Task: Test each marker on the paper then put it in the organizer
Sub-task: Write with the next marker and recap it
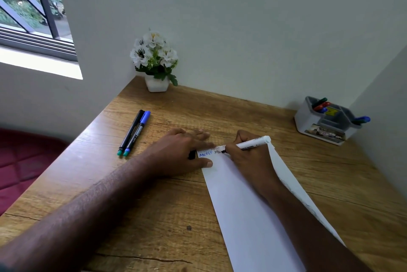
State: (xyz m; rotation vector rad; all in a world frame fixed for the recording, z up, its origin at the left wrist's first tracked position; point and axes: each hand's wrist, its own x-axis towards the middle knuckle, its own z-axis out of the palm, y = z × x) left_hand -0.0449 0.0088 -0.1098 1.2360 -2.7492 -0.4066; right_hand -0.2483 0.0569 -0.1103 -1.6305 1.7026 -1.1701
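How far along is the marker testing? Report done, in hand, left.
Done: several markers already stand in the organizer, and the paper carries written test letters near its top edge. In hand: the right hand writes with a white marker while the left hand holds the paper flat. Left: two pens lie untested on the desk.

a white marker [253,143] is held by the right hand [248,157], tip on the paper [246,216]. the paper's far left corner is pressed by the left hand [182,150]. two pens [134,132] are laid far left on the surface [154,216]; the organizer [326,120] is seen far right.
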